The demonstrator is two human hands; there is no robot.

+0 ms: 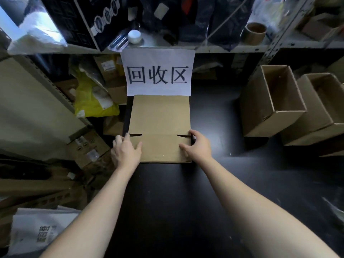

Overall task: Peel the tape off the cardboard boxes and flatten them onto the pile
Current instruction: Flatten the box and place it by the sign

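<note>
Cardboard box (160, 123) flat on dark table (214, 118), left hand (125, 151), right hand (198, 146), fingers (127, 136) apparently curled over its side edges

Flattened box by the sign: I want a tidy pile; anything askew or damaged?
Nothing stands out. The flattened cardboard box lies flat and square below the paper sign; left hand and right hand grip its side edges. Its two slits look like flap cuts.

Brown flattened box (160, 125), black table (167, 202)
</note>
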